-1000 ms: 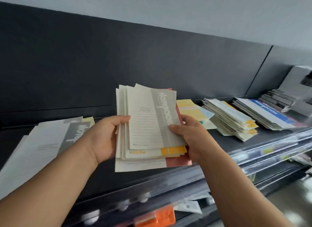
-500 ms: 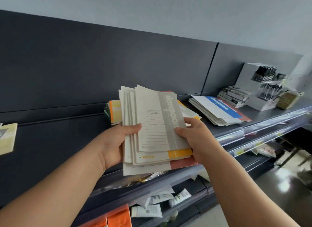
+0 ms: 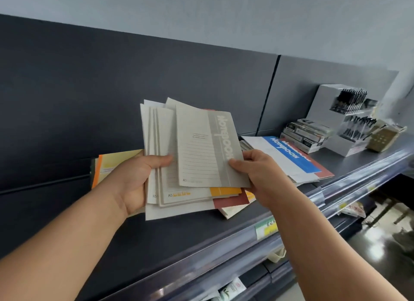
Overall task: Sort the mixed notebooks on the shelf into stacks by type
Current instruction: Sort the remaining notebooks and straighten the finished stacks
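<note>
Head view: left hand grips one notebook bundle, right hand pinches its top notebook.

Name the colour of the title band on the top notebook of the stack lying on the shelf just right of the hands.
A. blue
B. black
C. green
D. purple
A: the top notebook of the shelf stack, just beyond the right hand that pinches the grey notebook, carries a blue band with white lettering.
</note>
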### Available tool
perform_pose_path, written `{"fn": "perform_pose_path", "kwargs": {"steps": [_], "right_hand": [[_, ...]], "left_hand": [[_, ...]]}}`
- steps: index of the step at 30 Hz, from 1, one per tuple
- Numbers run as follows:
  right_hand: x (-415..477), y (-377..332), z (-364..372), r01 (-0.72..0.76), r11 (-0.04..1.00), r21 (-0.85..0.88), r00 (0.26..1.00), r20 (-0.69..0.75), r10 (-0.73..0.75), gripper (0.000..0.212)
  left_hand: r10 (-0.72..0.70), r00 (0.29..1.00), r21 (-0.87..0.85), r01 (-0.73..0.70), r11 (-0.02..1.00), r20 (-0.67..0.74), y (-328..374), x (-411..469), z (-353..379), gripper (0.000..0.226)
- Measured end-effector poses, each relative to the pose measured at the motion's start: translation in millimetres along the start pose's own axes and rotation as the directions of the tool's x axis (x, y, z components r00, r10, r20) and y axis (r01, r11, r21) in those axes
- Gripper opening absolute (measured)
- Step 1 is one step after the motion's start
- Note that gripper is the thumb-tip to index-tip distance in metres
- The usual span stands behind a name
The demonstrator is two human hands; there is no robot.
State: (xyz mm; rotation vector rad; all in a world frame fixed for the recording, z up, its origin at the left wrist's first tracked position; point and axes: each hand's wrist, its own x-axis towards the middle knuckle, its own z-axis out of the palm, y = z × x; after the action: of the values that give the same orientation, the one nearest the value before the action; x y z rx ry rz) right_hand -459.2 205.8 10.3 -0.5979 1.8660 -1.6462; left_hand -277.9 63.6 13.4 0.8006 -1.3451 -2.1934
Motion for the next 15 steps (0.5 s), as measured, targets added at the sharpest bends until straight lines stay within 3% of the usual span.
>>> {"fn": "perform_pose_path", "kwargs": {"steps": [3,9,11,15], "right_hand": [[22,0,-13,-0.016,1.0,0.022,1.0,0.024,0.015,0.013],[93,-2,-57,-0.093,0.991,0.092,0.989,0.126,0.081,0.02],[118,1,-68,-0.115,0.99,0.083,0.977,0.191,0.097,0.022],[153,12,-79,-0.115,0.993,-0.024,0.941,0.317,0.117,0.015]], "left_hand": [[0.031,0.998,0.018,-0.03,0.999,-0.049,5,8,0,0.028],[0.154,0.975,0.047,-0.148,0.988,-0.16,18,7,-3,0.058],[0.198,0.943,0.042,-0.194,0.98,-0.266,14,2,0,0.067],[0.246,0.862,0.012,-0.269,0.963,-0.444,-5,-10,20,0.052]]}}
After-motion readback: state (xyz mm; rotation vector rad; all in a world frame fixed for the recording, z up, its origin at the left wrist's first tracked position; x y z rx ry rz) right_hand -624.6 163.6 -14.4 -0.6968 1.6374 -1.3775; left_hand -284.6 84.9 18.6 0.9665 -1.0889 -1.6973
